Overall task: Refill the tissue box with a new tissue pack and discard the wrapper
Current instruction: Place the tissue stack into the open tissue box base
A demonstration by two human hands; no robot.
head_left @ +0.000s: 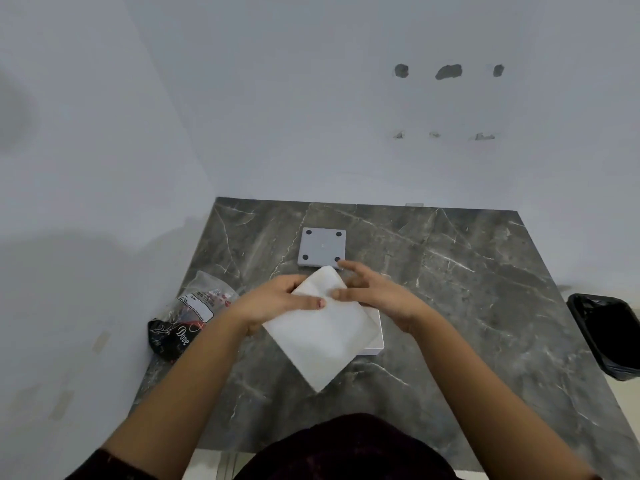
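Forearms (194, 393) reach to the tissue stack (322, 337), held skewed just above the tissue box (377, 339) on the table (467, 278). The left hand (277, 299) grips the stack with curled fingers. The right hand (375, 292) rests its thumb on it, fingers loosely spread. The wrapper (188, 317) lies left of the box and the bin (606, 336) well to its right. Lowered this crooked, the stack's corners would likely catch the box rim and crumple.

Left hand (277, 301) grips tissue stack (325, 336) over white box (378, 342); right hand (375, 294) thumb touches stack.
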